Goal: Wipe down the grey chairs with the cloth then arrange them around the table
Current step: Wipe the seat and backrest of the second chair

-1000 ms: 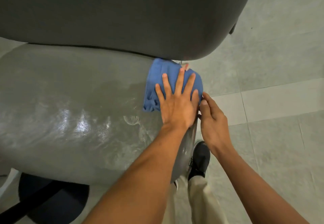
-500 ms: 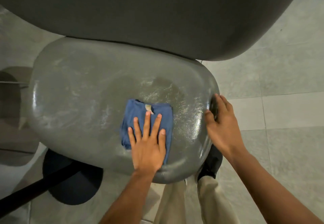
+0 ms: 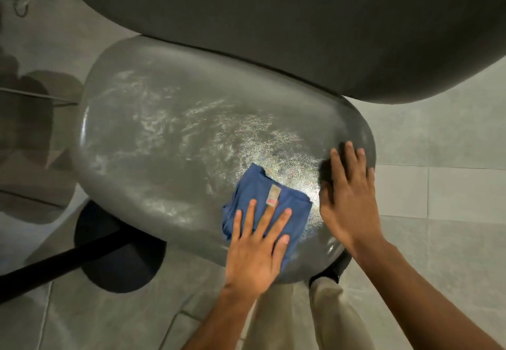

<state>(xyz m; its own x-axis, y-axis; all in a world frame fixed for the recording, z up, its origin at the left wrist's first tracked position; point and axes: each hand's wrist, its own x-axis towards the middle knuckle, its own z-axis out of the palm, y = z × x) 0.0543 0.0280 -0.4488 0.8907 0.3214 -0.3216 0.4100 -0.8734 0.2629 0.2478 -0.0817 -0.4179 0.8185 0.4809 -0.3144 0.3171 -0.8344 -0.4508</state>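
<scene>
The left hand [image 3: 253,254] pressed the blue cloth [image 3: 267,202] flat-fingered on the shiny grey chair [image 3: 169,141]; the right hand [image 3: 349,196] lay flat; arranging looked undone.

Grey chair seat [image 3: 169,141] fills centre, wet streaks across it, dark backrest [image 3: 301,21] at 12 o'clock. Left hand [image 3: 256,251] flat, fingers spread, pressing blue cloth [image 3: 273,204] at seat's 5 o'clock edge. Right hand [image 3: 349,193] flat on seat just beside cloth, 3 o'clock. Tiled floor [image 3: 443,185] beneath.
</scene>
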